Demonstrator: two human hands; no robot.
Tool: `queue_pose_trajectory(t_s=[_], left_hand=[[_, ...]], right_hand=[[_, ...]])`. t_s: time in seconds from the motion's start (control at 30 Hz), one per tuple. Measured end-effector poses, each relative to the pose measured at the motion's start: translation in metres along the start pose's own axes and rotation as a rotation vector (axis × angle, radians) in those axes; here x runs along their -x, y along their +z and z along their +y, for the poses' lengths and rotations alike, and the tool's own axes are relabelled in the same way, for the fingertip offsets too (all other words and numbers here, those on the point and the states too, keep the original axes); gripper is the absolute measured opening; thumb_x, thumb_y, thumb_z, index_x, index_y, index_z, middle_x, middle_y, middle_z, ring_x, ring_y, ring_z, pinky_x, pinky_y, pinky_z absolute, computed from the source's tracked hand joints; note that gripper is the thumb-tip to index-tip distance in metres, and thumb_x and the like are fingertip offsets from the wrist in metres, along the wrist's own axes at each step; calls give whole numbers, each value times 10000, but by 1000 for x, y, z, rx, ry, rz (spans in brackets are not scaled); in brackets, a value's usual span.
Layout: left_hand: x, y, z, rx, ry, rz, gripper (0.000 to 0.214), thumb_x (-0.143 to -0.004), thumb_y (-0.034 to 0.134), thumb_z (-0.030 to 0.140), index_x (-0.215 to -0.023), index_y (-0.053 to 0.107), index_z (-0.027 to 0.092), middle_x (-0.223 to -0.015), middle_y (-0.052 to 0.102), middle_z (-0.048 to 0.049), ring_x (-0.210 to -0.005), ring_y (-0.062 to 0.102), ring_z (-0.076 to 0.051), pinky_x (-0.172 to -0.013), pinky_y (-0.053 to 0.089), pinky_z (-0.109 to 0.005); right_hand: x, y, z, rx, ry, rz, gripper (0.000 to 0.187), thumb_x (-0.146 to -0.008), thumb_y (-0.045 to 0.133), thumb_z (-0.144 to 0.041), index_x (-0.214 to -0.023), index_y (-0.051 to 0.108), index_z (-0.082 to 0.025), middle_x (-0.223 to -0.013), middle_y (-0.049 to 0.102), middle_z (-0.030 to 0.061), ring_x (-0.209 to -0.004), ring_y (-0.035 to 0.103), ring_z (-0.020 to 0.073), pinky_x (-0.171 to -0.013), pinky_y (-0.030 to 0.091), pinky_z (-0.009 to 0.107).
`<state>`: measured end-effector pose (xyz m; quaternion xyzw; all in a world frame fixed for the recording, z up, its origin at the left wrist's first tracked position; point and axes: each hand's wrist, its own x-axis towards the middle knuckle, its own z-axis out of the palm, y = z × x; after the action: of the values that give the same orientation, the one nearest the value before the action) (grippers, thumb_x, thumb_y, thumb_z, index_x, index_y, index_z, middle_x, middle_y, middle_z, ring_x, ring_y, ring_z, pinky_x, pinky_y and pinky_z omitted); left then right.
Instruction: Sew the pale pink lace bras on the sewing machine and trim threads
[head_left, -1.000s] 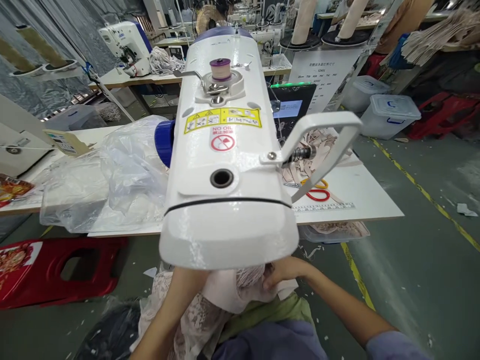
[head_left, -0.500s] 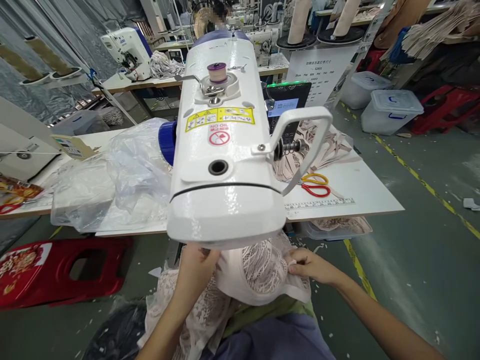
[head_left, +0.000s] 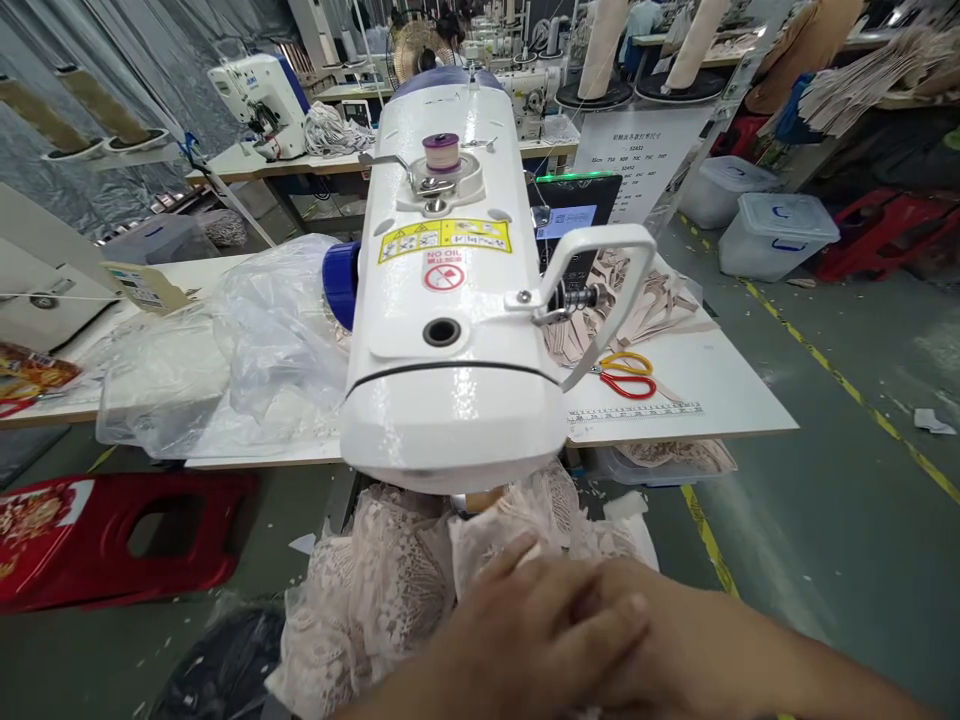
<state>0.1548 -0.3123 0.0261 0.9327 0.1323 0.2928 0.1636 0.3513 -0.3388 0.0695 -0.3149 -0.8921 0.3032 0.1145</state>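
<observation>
In the foreground my left hand [head_left: 517,625] reaches across my right wrist, back of the hand up, its fingers spread and nothing visible in them. My right hand [head_left: 622,580] comes in from the right, and its fingers are mostly hidden under the left. Just beyond both hands are pale pink lace bras [head_left: 397,555], bunched below the head of a white sewing machine [head_left: 450,425]. A part of the lace pieces [head_left: 487,530] lies close to my left fingertips; contact cannot be made out.
Yellow-and-red-handled scissors [head_left: 630,375] and a ruler [head_left: 637,411] lie on the white table [head_left: 735,400] at right, near loose straps [head_left: 645,300]. Plastic bags [head_left: 277,330] cover the left side. A red stool [head_left: 210,540] and a black bag [head_left: 225,660] stand on the floor.
Both hands have come off the bra cup they held under the machine head and moved nearer to me, the left crossing over the right. The lace pieces now lie bunched.
</observation>
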Motion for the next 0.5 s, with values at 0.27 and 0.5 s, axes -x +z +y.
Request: queue_pose_trajectory(t_s=[0.27,0.5], left_hand=[[17,-20,-32,260,-622,-302,284,-841,662,248,-608,519,170,-547,493,53,-529,446,-81,-518,235,-236],[18,-50,-31,120,-312,-12,283,-923,575,245,-655,521,173,-873,625,-22,-895,580,-158,-765,410,-277]], right_hand=[[-22,2,21,49,141,81,308,-1004,466,-337,-833,670,-183,-712,669,9,-669,558,126,-645,344,271],[-50,-9,26,65,-67,301,436,-987,500,-401,-624,577,-173,-558,549,-24,-588,483,110,-636,327,283]])
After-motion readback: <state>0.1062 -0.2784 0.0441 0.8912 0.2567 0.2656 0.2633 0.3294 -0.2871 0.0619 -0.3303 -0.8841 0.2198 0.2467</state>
